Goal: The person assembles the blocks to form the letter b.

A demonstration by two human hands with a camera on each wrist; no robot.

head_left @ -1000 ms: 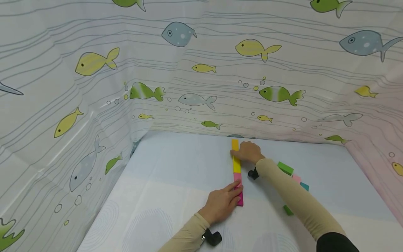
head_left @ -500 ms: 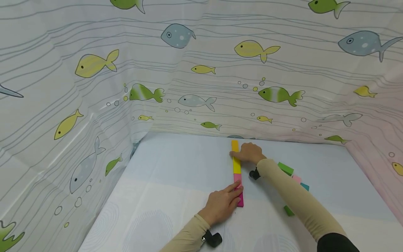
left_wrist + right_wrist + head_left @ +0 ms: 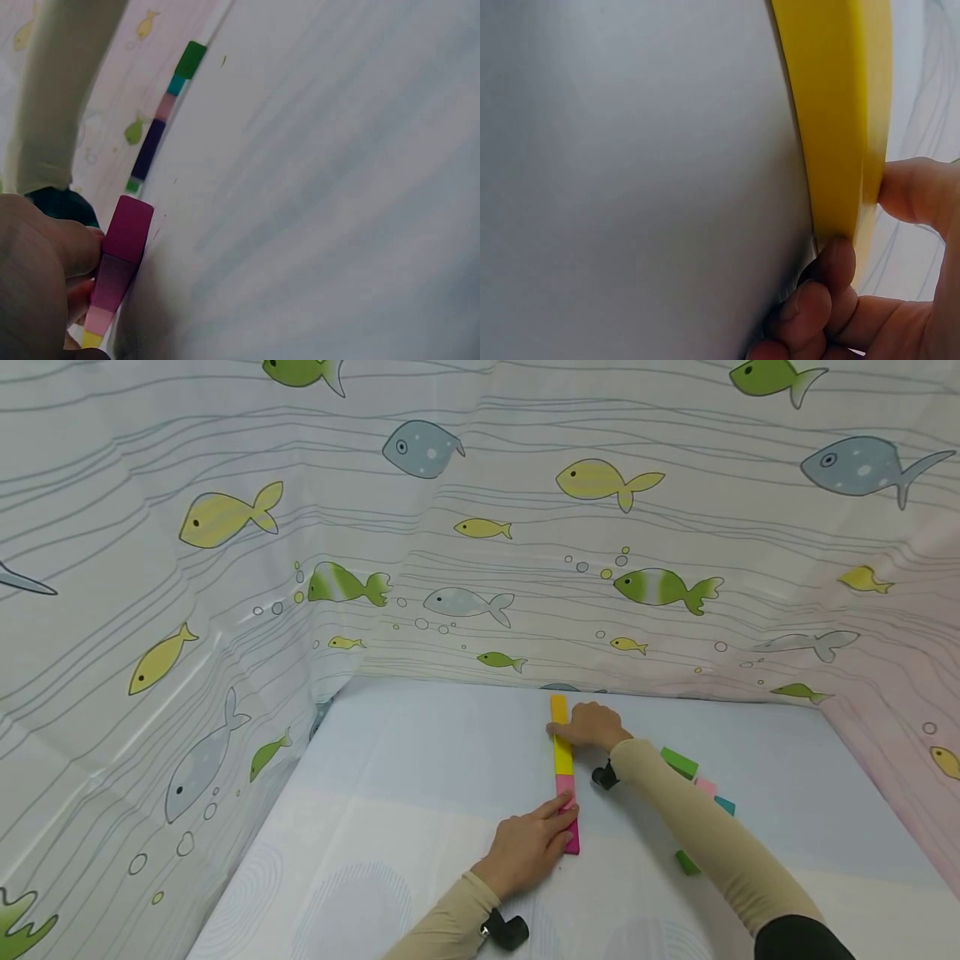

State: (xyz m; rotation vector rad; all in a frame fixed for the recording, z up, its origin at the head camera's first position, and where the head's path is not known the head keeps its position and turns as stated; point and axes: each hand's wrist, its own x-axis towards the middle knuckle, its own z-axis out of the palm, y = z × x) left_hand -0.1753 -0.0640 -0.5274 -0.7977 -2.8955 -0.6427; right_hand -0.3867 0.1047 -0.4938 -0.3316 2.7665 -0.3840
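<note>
A straight row of blocks runs away from me along the table: a long yellow block (image 3: 562,761) at the far end, a pink block (image 3: 565,783) in the middle and a magenta block (image 3: 573,847) nearest. My right hand (image 3: 595,725) pinches the yellow block, its thumb (image 3: 915,189) against one face and the curled fingers (image 3: 801,309) at the other. Stretched across the pink and magenta blocks, the fingers of my left hand (image 3: 521,852) rest on top of them. In the left wrist view the magenta block's (image 3: 128,229) end face shows beside that hand.
Right of the row lie loose blocks: a green one (image 3: 679,762), a light pink one (image 3: 705,787), a teal one (image 3: 725,805) and another green one (image 3: 686,862). A dark purple block (image 3: 148,150) also shows in the left wrist view. A fish-print curtain (image 3: 525,552) hangs behind the table.
</note>
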